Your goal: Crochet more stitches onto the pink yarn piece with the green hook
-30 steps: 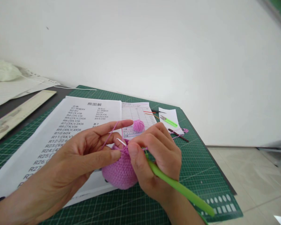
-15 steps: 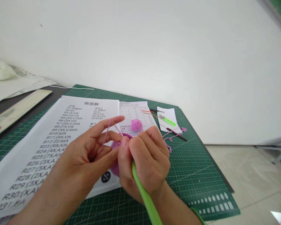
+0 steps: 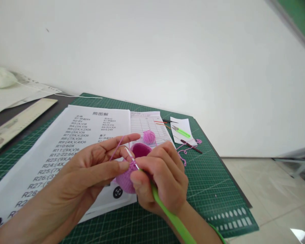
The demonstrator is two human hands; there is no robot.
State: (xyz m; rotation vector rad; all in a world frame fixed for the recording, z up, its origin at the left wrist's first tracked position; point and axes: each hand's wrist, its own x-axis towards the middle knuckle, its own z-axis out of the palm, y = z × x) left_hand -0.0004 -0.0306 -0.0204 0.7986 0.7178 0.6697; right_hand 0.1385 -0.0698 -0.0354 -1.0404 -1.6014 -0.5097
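My left hand pinches the edge of a purple crochet piece between thumb and fingers. The piece is cup-shaped, its hollow opening facing up. A strand of purple yarn runs over my raised left index finger. In my right hand is a crochet hook with a thick green handle. Its thin metal shaft shows at the rim of the piece, the tip pointing up and left near my left fingers. Behind my hands a small purple yarn ball rests on a printed sheet.
A large pattern sheet lies on the green cutting mat. To the right, green thread snips lie on white paper, beside a dark brown hook and loose purple yarn. A ruler lies at left. A white wall stands behind.
My right hand has shifted slightly down and right, and the hook's metal shaft now shows. The piece has tilted so its opening is visible. My left index finger has lowered slightly.
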